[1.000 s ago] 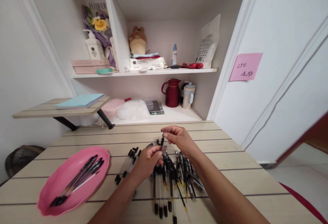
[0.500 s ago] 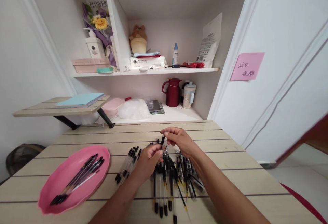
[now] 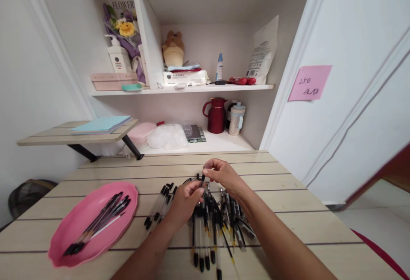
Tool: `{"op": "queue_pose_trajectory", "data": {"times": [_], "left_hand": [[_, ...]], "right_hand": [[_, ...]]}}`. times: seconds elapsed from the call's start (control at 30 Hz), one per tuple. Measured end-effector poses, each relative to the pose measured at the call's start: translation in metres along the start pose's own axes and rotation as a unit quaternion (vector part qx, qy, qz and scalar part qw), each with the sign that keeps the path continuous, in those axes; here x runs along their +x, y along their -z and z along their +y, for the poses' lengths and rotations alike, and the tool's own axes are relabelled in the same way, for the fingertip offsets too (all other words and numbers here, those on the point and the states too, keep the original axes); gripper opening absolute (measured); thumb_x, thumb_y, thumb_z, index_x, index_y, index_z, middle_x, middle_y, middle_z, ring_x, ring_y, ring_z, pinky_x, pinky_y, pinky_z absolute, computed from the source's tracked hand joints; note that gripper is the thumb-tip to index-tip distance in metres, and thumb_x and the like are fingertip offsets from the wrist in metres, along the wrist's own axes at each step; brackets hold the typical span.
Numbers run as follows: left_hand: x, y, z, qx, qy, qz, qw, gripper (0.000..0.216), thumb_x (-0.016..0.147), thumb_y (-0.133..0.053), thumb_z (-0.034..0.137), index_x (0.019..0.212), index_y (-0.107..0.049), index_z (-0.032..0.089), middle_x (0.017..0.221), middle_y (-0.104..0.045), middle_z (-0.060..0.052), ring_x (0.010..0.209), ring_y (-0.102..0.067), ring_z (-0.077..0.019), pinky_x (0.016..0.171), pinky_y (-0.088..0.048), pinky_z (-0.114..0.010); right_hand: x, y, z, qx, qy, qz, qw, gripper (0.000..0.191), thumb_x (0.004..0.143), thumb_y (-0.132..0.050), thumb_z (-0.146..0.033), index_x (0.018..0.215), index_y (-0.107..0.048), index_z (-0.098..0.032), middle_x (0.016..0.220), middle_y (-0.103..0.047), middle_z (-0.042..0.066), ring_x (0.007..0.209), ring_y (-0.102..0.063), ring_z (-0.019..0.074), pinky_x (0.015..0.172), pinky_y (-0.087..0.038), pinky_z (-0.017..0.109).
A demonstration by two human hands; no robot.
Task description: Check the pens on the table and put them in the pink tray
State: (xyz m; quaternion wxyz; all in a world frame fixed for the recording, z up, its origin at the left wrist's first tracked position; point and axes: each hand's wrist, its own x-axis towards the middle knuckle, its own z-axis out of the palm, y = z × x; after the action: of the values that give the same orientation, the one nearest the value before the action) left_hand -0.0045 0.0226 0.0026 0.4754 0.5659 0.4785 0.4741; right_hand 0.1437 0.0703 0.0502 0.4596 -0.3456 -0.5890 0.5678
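Observation:
Above the middle of the table, a dark pen stands nearly upright between my two hands. My left hand pinches its lower part between thumb and fingers. At its top end, my right hand is closed with thumb and fingertips on it. Below my hands lies a pile of pen parts: clear barrels with black ends, and dark refills with yellow sections. To the left of my left hand rests a smaller group of clear pens with black caps. The pen's lower tip is hidden by my left fingers.
A pink scalloped tray at the left holds several pens and a white stick. Behind it stands a small raised shelf with blue paper. Cabinet shelves at the back carry a red jug, a cup and a plastic bag.
My right hand has shifted very slightly at the top of the pen, its fingers closing lower over the end. My left hand and the other pens have stayed put.

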Motion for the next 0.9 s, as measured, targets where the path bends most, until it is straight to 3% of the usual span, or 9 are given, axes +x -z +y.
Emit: {"op": "queue_pose_trajectory", "data": {"times": [0.1, 0.2, 0.33, 0.47, 0.6, 0.67, 0.8, 0.9], "left_hand": [[0.0004, -0.0003, 0.002, -0.004, 0.003, 0.01, 1.0, 0.031, 0.068, -0.058, 0.032, 0.093, -0.063, 0.014, 0.07, -0.062, -0.002, 0.054, -0.052, -0.0107, 0.049, -0.038, -0.019], [0.0009, -0.0008, 0.003, -0.004, 0.002, 0.016, 1.0, 0.029, 0.066, -0.06, 0.031, 0.088, -0.065, 0.014, 0.068, -0.062, -0.002, 0.052, -0.051, -0.0105, 0.047, -0.038, -0.019], [0.0022, -0.0008, 0.0009, -0.014, -0.003, 0.027, 1.0, 0.026, 0.066, -0.06, 0.032, 0.084, -0.065, 0.013, 0.067, -0.062, -0.001, 0.053, -0.051, -0.01, 0.051, -0.041, -0.02], [0.002, -0.0005, 0.0011, -0.01, -0.006, 0.03, 0.999, 0.027, 0.065, -0.061, 0.031, 0.084, -0.065, 0.013, 0.068, -0.062, -0.002, 0.054, -0.051, -0.0104, 0.052, -0.042, -0.021], [0.001, -0.0007, 0.0037, -0.008, -0.003, 0.018, 1.0, 0.027, 0.066, -0.06, 0.031, 0.085, -0.064, 0.012, 0.065, -0.06, -0.001, 0.051, -0.05, -0.0095, 0.05, -0.041, -0.02], [0.0008, -0.0007, 0.0041, -0.003, -0.002, 0.018, 1.0, 0.028, 0.067, -0.059, 0.031, 0.087, -0.064, 0.012, 0.063, -0.059, -0.001, 0.051, -0.049, -0.0091, 0.049, -0.041, -0.02], [0.0006, -0.0007, 0.0043, 0.016, -0.006, 0.027, 0.999, 0.024, 0.066, -0.06, 0.03, 0.083, -0.065, 0.013, 0.063, -0.059, -0.001, 0.051, -0.05, -0.0095, 0.049, -0.04, -0.02], [0.0009, -0.0007, 0.0035, 0.01, -0.004, 0.027, 1.0, 0.025, 0.066, -0.059, 0.03, 0.083, -0.065, 0.013, 0.065, -0.06, -0.001, 0.051, -0.05, -0.0091, 0.048, -0.04, -0.02]], "right_hand": [[0.0, 0.0003, 0.0007, 0.017, -0.013, -0.02, 1.0, 0.025, 0.057, -0.068, -0.034, 0.072, -0.06, -0.016, 0.069, -0.059, -0.001, 0.046, -0.041, 0.005, 0.045, -0.032, 0.021], [-0.0002, -0.0004, 0.0013, -0.002, -0.001, 0.016, 1.0, 0.025, 0.051, -0.072, -0.032, 0.061, -0.056, -0.016, 0.06, -0.057, -0.002, 0.046, -0.041, 0.0057, 0.046, -0.033, 0.021], [-0.0008, -0.0017, 0.0012, 0.005, -0.015, -0.023, 1.0, 0.027, 0.056, -0.069, -0.034, 0.075, -0.059, -0.017, 0.073, -0.06, 0.0, 0.049, -0.043, 0.0057, 0.047, -0.033, 0.02], [-0.0003, -0.002, 0.002, 0.007, -0.011, 0.01, 1.0, 0.025, 0.053, -0.071, -0.033, 0.062, -0.055, -0.016, 0.066, -0.059, -0.001, 0.046, -0.041, 0.005, 0.045, -0.033, 0.02], [-0.0008, -0.0014, 0.0007, 0.009, -0.026, -0.022, 0.999, 0.03, 0.056, -0.069, -0.032, 0.08, -0.058, -0.017, 0.074, -0.06, -0.001, 0.048, -0.044, 0.0053, 0.044, -0.031, 0.019], [-0.0009, -0.002, 0.0006, 0.031, -0.035, -0.038, 0.998, 0.028, 0.059, -0.067, -0.034, 0.079, -0.058, -0.017, 0.079, -0.061, 0.001, 0.046, -0.043, 0.0042, 0.042, -0.029, 0.019], [-0.0002, -0.0043, 0.0029, 0.03, -0.018, 0.02, 0.999, 0.026, 0.052, -0.072, -0.03, 0.058, -0.052, -0.015, 0.057, -0.054, -0.003, 0.042, -0.039, 0.0038, 0.042, -0.031, 0.019], [-0.0005, -0.0044, 0.003, 0.029, -0.025, 0.002, 0.999, 0.023, 0.057, -0.069, -0.03, 0.071, -0.057, -0.016, 0.062, -0.056, -0.003, 0.045, -0.042, 0.0043, 0.041, -0.029, 0.018]]}}
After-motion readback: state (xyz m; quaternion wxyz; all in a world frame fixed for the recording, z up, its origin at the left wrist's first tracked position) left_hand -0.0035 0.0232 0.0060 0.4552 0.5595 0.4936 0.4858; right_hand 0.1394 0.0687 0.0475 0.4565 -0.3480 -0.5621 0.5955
